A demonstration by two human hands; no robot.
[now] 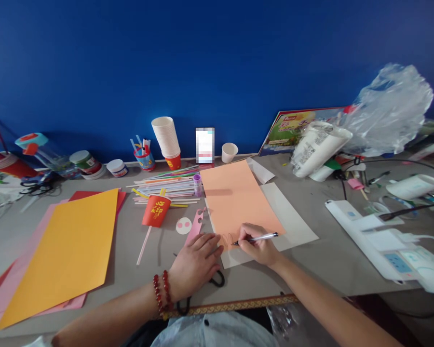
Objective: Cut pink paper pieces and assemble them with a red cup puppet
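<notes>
My right hand [257, 246] grips a silver pen [257, 237] with its tip on the near edge of a peach sheet of paper [238, 197], next to small pen-drawn loops. That sheet lies on a white sheet [296, 226]. My left hand [195, 264], with a red bead bracelet on the wrist, rests flat with fingers spread on the peach sheet's near left corner. Black scissors [217, 279] lie partly under this hand. A pink cut-out strip [197, 224] and a white disc with pink dots [183, 225] lie just beyond it.
An orange sheet on pink and red sheets [65, 250] covers the left. A red paper cup on a straw [155, 211], a pile of straws [169, 185], stacked cups [166, 137] and jars stand behind. A white power strip [379, 241] and bags sit at the right.
</notes>
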